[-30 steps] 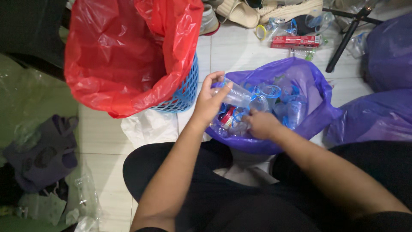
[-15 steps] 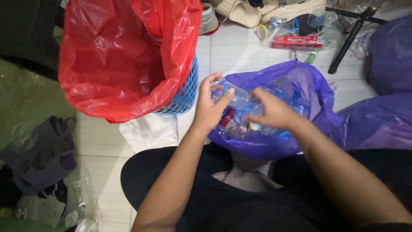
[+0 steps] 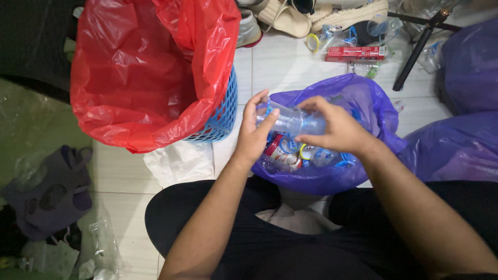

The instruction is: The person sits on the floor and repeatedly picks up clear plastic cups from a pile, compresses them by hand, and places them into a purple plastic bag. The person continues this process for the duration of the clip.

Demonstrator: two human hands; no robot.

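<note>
My left hand [image 3: 254, 136] grips the left end of a stack of clear plastic cups [image 3: 291, 122] held sideways over an open purple bag [image 3: 371, 101]. My right hand [image 3: 336, 129] closes over the stack's right end, fingers wrapped around the outermost cup. Inside the purple bag lie several more clear cups with blue rims and a red-and-white wrapper [image 3: 278, 149]. The bag sits on the tiled floor in front of my legs, which are in black trousers [image 3: 259, 233].
A blue mesh basket [image 3: 224, 114] lined with a red plastic bag [image 3: 145, 67] stands left of the purple bag. More purple bags [image 3: 456, 145] lie at the right. Shoes [image 3: 295, 15], a red box [image 3: 355, 53], a black tripod leg [image 3: 412, 52] and clear plastic scraps [image 3: 98, 243] surround them.
My right hand rose out of the purple bag and came up onto the right end of the cup stack that my left hand keeps holding.
</note>
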